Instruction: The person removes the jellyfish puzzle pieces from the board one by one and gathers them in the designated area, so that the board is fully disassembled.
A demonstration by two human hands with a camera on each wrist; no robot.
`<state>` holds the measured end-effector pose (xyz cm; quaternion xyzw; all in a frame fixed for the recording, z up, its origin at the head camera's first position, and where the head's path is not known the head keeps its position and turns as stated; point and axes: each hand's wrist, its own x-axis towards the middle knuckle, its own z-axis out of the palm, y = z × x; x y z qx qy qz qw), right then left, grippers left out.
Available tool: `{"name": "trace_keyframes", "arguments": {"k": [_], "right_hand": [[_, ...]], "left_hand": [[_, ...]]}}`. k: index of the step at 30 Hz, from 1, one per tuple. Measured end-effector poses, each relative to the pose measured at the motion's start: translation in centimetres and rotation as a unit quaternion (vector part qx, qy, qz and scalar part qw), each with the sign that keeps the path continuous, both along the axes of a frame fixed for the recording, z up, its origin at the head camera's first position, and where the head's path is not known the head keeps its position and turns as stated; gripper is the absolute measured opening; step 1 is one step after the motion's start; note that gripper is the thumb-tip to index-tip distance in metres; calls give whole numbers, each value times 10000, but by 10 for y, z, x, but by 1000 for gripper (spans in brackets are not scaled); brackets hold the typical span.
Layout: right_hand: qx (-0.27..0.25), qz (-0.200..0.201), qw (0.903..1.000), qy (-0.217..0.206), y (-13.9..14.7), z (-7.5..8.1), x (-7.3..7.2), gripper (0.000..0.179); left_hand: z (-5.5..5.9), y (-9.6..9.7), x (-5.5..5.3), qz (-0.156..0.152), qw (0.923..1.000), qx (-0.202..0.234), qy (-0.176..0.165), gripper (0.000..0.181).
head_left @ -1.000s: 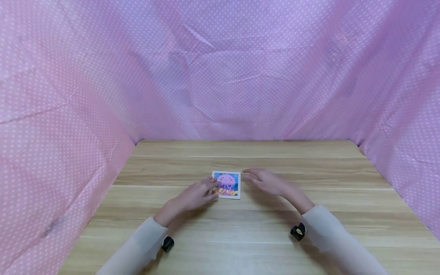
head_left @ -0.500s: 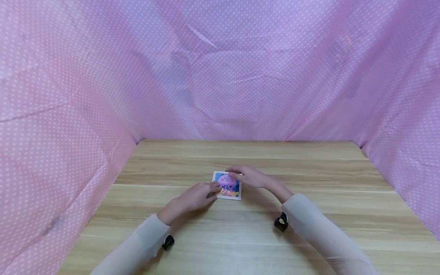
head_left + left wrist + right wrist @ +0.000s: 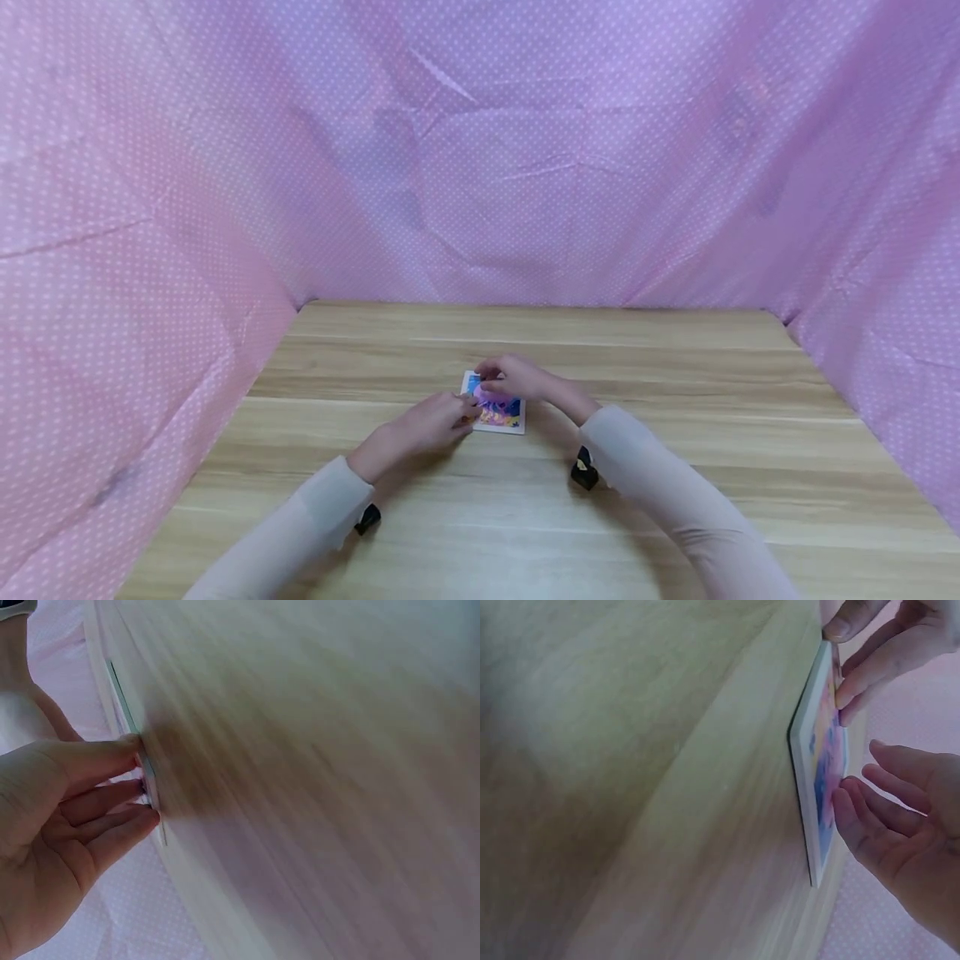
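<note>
A square picture board [image 3: 501, 418] with a white border and a pink jellyfish in a blue sea lies flat on the table, picture side up. My left hand [image 3: 431, 422] holds its near left corner. In the right wrist view the left thumb [image 3: 841, 628] is at the board's edge and the fingers reach over the picture. Above the far part of the board is my right hand [image 3: 519, 379], covering much of the jellyfish. Bent fingertips [image 3: 843, 796] of that hand appear to touch the picture, with the thumb apart. The board's thin side [image 3: 124, 697] shows in the left wrist view.
The wooden table [image 3: 480, 517] spreads around the board on all sides. A pink cloth with white dots [image 3: 517, 167] hangs behind it and along both sides. Small black devices sit under both wrists, one below the right cuff [image 3: 584, 469].
My right hand has moved left from beside the board to over the picture. The left hand stays at the near left corner, its fingers a little more bent. The board has hardly moved.
</note>
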<state>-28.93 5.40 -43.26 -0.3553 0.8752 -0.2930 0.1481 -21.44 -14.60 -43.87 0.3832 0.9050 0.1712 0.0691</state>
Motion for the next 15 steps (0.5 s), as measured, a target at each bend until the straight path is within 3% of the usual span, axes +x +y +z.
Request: {"name": "trace_keyframes", "arguments": {"k": [5, 10, 15], "right_hand": [[84, 93, 9998, 131, -5, -6, -5, 36], [254, 7, 9996, 146, -7, -10, -5, 39], [383, 18, 9991, 205, -10, -9, -4, 39]], "left_hand": [[3, 1, 2, -90, 9999, 67, 115, 16], [5, 3, 3, -7, 9996, -181, 222, 12], [3, 2, 2, 64, 9998, -189, 82, 10]]}}
